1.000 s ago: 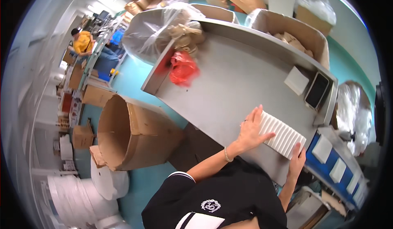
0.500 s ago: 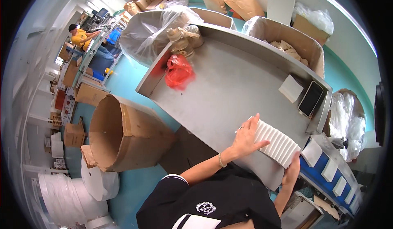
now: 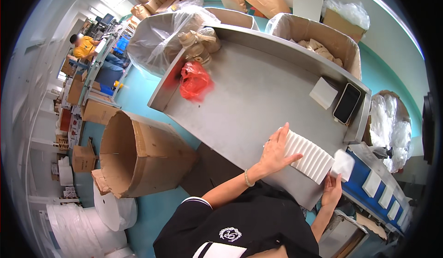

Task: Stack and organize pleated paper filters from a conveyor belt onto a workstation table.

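Note:
A tight row of white folded pads [image 3: 308, 157] stands on edge at the near right of the metal tray table [image 3: 249, 92]. My left hand [image 3: 276, 154] lies against the left end of this row, fingers stretched and thumb spread over its near side. Just past the right end, my right hand [image 3: 332, 189] pinches a single white folded pad [image 3: 343, 165] by its lower edge, above the upper end of a blue conveyor belt [image 3: 357, 169]. More white pads [image 3: 371, 183] lie spaced along that belt.
A phone [image 3: 347, 103] and a white square stack [image 3: 323, 93] sit at the tray's right end. A red plastic bag [image 3: 195, 81] and tape rolls [image 3: 196, 48] occupy its far left. A large cardboard bin [image 3: 157, 154] stands left. Someone in yellow [image 3: 84, 47] works far away.
My right hand has moved right from the row's end and now grips a pad at the belt. My left hand keeps its place on the row. The whole view has shifted slightly.

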